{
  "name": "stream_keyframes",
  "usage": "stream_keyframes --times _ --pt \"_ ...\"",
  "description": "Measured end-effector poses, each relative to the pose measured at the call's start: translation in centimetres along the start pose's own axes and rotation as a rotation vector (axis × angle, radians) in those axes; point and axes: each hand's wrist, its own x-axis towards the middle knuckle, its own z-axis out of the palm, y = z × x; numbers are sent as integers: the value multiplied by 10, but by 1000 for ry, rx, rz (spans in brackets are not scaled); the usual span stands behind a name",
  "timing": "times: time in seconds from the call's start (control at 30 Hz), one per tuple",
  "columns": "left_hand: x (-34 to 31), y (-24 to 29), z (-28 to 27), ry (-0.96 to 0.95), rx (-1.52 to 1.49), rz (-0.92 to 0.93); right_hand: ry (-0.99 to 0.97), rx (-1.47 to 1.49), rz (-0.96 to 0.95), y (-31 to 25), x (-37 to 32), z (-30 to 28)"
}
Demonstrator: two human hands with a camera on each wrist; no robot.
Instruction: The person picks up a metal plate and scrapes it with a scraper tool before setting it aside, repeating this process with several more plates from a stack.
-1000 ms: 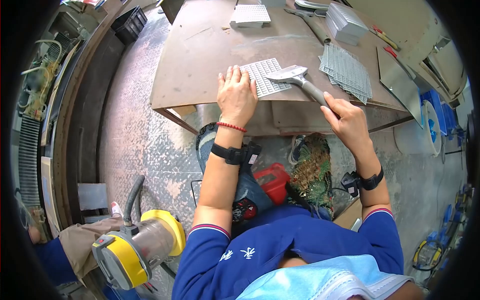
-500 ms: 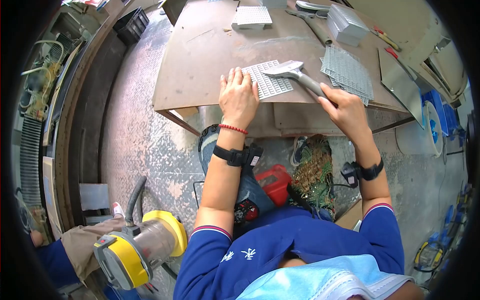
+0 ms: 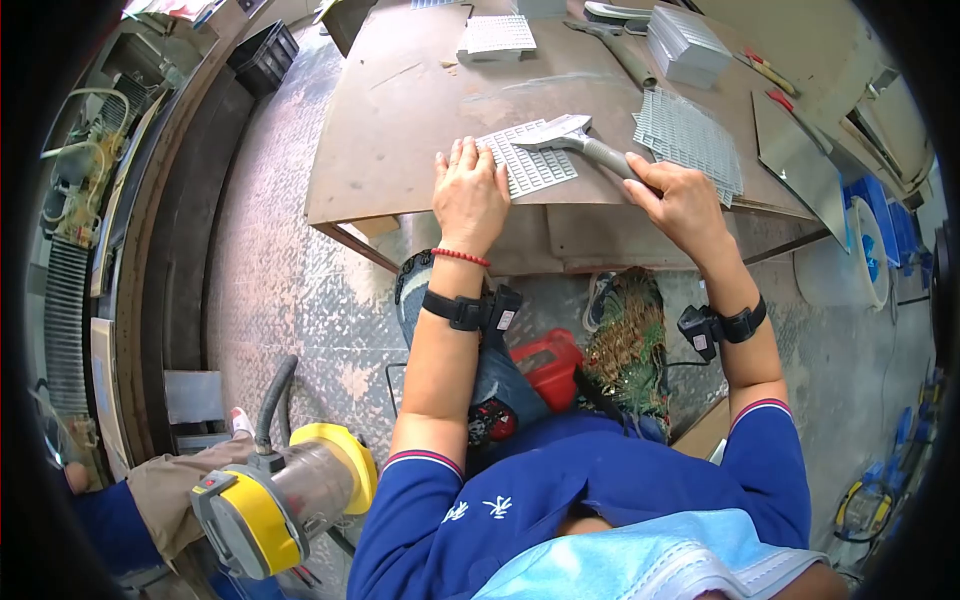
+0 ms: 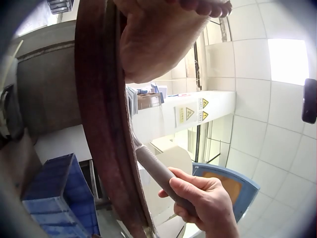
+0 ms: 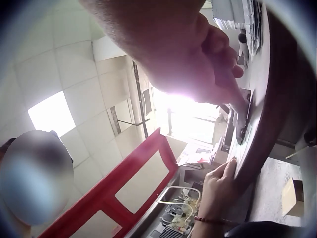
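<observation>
A perforated white sheet (image 3: 540, 176) with rows of small slots lies at the front edge of the table. My left hand (image 3: 470, 205) rests on its left side, fingers straight and pointing away from me. In my right hand (image 3: 677, 207) I grip the grey handle of a scraper (image 3: 607, 156); its broad metal blade lies over the upper part of the sheet. The left wrist view shows the right hand (image 4: 200, 198) wrapped around the scraper handle (image 4: 157, 166) beside the table edge. In the right wrist view, the left hand (image 5: 218, 181) is at the table edge near the blade.
Several slotted sheets (image 3: 690, 142) lie loosely piled to the right. Farther back stand a small stack (image 3: 497, 38) and a taller block of sheets (image 3: 688, 48). Another grey-handled tool (image 3: 628, 58) and a brush (image 3: 615, 14) lie there too. A yellow vacuum (image 3: 280, 500) stands at lower left.
My right hand has shifted left and slightly away from me, carrying the scraper blade farther across the sheet. The left hand stays on the sheet's left side.
</observation>
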Motion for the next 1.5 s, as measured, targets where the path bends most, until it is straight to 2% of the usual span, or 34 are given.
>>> stream_keyframes --times 0.27,0.53,0.63,0.77,0.87,0.93,1.03,1.13,1.17,1.5 --pt "1 -1 1 -7 -11 10 19 -6 38 -3 -23 -3" --pt "0 -2 1 -20 -14 20 10 -62 -49 0 22 20" --pt "-1 -2 2 -20 -26 20 -20 -31 4 3 29 22" --pt "4 -1 1 -31 -10 22 116 166 37 14 11 9" --pt "5 3 -2 -66 -21 23 136 175 110 9 -16 -11" --pt "7 2 -3 -79 -28 34 118 213 107 5 -36 -23" --pt "7 -7 1 57 -134 -23 102 245 81 -4 -57 -36" --pt "7 -16 -4 10 -10 -29 51 235 78 -10 -72 -36" --pt "6 -16 -7 -106 38 -10 39 211 63 -13 -74 -35" --pt "4 -15 -4 -52 48 14 -10 87 27 -18 -61 -32"
